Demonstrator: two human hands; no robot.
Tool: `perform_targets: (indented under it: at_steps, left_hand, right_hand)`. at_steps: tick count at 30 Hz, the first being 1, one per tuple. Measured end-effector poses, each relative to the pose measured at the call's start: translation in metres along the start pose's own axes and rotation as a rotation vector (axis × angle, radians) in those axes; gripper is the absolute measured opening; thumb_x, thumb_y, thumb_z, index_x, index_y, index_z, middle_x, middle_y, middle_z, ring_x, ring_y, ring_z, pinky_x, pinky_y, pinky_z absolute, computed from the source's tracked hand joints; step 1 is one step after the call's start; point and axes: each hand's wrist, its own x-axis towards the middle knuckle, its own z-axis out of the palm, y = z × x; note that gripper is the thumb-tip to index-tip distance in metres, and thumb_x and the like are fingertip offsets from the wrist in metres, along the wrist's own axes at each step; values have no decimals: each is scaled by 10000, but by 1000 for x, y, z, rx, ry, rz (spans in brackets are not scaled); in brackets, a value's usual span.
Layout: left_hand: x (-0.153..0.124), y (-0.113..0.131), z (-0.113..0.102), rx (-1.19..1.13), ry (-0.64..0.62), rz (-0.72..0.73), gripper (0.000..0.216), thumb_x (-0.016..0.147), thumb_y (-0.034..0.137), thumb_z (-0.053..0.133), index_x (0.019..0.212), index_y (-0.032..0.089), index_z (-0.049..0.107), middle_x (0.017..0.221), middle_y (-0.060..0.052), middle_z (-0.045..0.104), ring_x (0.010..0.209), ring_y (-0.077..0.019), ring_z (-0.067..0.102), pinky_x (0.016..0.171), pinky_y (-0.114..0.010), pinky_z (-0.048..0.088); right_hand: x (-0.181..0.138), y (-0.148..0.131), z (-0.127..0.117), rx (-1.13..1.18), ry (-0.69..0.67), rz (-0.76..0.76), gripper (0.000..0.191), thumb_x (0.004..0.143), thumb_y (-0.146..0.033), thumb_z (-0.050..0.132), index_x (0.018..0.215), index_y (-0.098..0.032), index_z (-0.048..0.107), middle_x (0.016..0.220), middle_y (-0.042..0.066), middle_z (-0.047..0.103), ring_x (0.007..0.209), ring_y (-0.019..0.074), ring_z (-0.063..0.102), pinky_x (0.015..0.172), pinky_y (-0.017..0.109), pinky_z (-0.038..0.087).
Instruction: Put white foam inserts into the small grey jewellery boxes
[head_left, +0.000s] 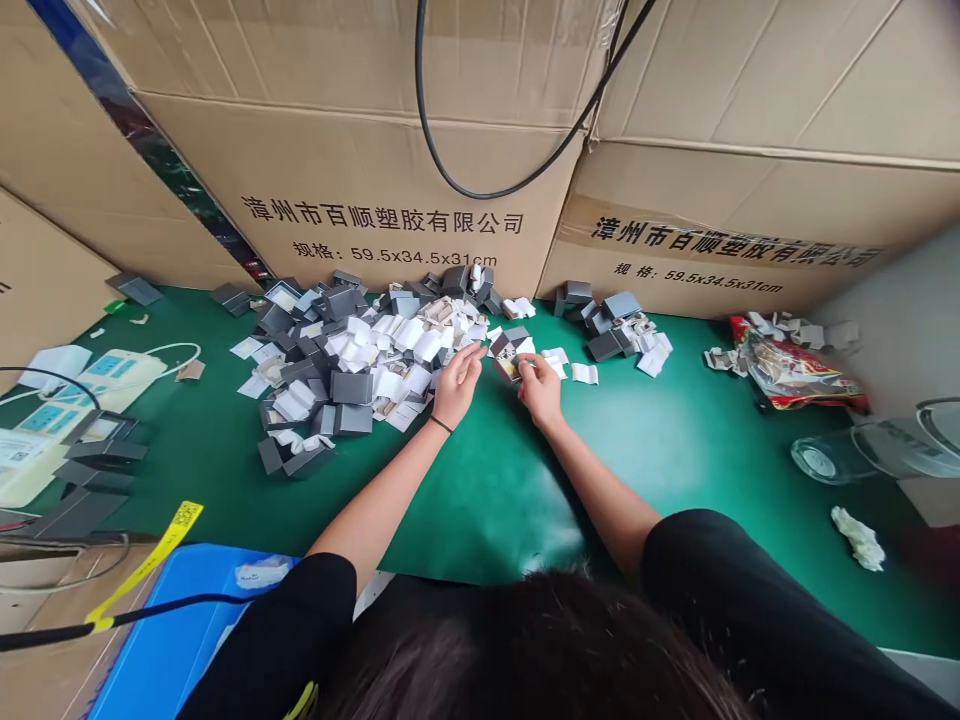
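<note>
Green bench [480,510] seen from above, with large printed cardboard cartons [360,160] standing along its far edge. At the near left corner, a blue plastic item [161,610] lies beside a yellow tag [169,535] looped around a black cable. Toward the right edge, a crumpled white piece [859,540] lies nearer than a clear vessel [825,455] tipped on its side. At the left edge, a white power strip [127,375] runs behind several dark box parts [82,510].

Midway between the left and right edges, the left hand [459,385], with a dark band [441,424] at the wrist, has its fingers extended close together, just beside the heap. The right hand [540,390] pinches the right side of a small dark box [504,366] between thumb and fingers; this box, with pale contents showing, is between the two hands.

Left of the hands, a broad heap [352,388] of dark boxes and white inserts reaches toward the far edge. Right of centre, near that edge, lies a smaller cluster [604,345] of similar pieces. A red-trimmed bag [799,370] lies near the far right corner. A black cord [480,193] hangs in a loop before the cartons.
</note>
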Motion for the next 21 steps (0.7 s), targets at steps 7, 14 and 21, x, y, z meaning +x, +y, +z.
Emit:
perform_targets:
  at_steps: [7, 14, 21]
  left_hand:
    - [4, -15, -3, 131, -48, -136, 545, 834, 535, 484, 1206, 147, 569, 1208, -126, 612, 1142, -278, 554, 989, -402, 432]
    - [11, -11, -7, -338, 8, -407, 510, 790, 516, 575, 1156, 162, 584, 1098, -118, 654, 1035, -241, 606, 858, -355, 503]
    - [24, 1, -13, -663, 176, -659, 422, 889, 477, 440, 1044, 126, 613, 1023, -115, 660, 852, -154, 638, 734, -270, 524]
  right_hand:
    - [-12, 2, 0, -192, -144, -200, 299, 850, -403, 397, 924, -194, 598, 517, -45, 512, 450, 106, 438, 491, 220, 338]
    - [-3, 2, -8, -442, -254, -422, 330, 903, -407, 358, 813, -217, 613, 580, -15, 565, 509, 117, 469, 531, 230, 306]
    - [42, 18, -61, -774, 51, -478, 366, 919, -333, 361, 680, -193, 600, 650, 54, 608, 717, 181, 495, 660, 300, 300]
